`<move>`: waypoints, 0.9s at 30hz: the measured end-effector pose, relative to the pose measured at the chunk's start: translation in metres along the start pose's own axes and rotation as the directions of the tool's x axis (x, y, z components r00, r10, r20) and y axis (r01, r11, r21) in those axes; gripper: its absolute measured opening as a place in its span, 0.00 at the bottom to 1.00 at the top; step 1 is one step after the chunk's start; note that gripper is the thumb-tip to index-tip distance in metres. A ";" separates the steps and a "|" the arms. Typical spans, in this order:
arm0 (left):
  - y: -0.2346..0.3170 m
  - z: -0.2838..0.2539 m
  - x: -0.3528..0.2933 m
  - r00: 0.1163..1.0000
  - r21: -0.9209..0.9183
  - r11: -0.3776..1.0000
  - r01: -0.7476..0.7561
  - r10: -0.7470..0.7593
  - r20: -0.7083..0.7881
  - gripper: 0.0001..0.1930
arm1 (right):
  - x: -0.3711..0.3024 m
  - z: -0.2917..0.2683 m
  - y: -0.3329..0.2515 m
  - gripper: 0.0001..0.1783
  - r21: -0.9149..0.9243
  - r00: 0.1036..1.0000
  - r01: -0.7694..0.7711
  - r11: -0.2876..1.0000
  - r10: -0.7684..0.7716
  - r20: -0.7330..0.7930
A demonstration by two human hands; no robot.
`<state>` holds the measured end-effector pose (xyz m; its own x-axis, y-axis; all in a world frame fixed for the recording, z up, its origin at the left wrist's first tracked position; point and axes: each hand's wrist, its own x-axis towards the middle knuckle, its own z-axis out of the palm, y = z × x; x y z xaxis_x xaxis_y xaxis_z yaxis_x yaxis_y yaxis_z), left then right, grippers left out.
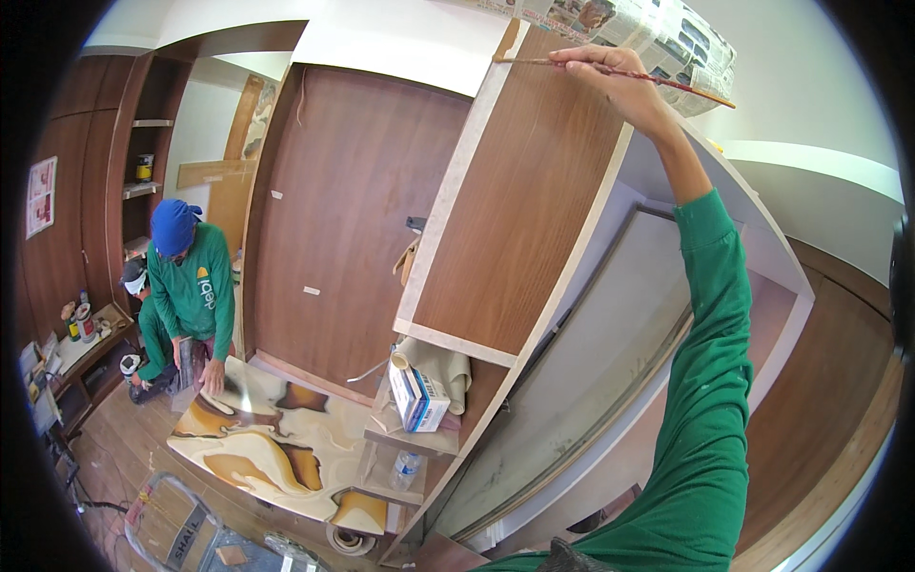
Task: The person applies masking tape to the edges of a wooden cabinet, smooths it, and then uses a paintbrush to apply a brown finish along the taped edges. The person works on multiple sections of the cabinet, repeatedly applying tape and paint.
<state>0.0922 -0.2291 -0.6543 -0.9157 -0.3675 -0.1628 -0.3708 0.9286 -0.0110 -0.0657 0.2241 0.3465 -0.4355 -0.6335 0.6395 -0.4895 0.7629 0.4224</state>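
My right hand [624, 88], in a green sleeve, is raised at the upper right. Its fingers pinch a thin paintbrush [694, 90] with a long reddish handle. The brush lies nearly level and its tip points left. That tip is at the pale edge strip [473, 129] of a tall wood-grain cabinet panel [534, 200], close to the top; whether it touches cannot be told. Behind the hand, a bundle wrapped in newspaper [681, 43] rests on top of the cabinet. My left hand is out of view.
A person in a green shirt and blue head covering [202, 272] bends over a glossy marbled sheet [257, 458]; another crouches behind. Open shelves [410, 439] hold a blue-white box [419, 400] and a plastic bottle [405, 469]. A folding step stool [214, 543] stands at lower left.
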 end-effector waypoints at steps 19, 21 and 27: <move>0.011 -0.023 -0.005 0.931 -0.288 0.910 0.299 -0.344 -0.120 0.36 | -0.014 0.009 -0.012 0.15 -0.008 0.998 -0.026 1.000 0.026 0.059; 0.009 -0.025 -0.004 0.931 -0.291 0.908 0.300 -0.345 -0.117 0.36 | -0.012 0.009 -0.013 0.14 0.026 1.000 -0.015 1.000 0.015 -0.006; 0.013 -0.028 -0.006 0.932 -0.310 0.903 0.296 -0.344 -0.111 0.35 | -0.015 0.013 -0.011 0.14 0.080 0.999 -0.003 0.997 0.006 -0.037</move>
<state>0.0887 -0.2160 -0.6263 -0.7433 -0.6678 -0.0389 -0.6545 0.7141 0.2481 -0.0633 0.2239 0.3241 -0.4101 -0.6235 0.6656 -0.5470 0.7521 0.3675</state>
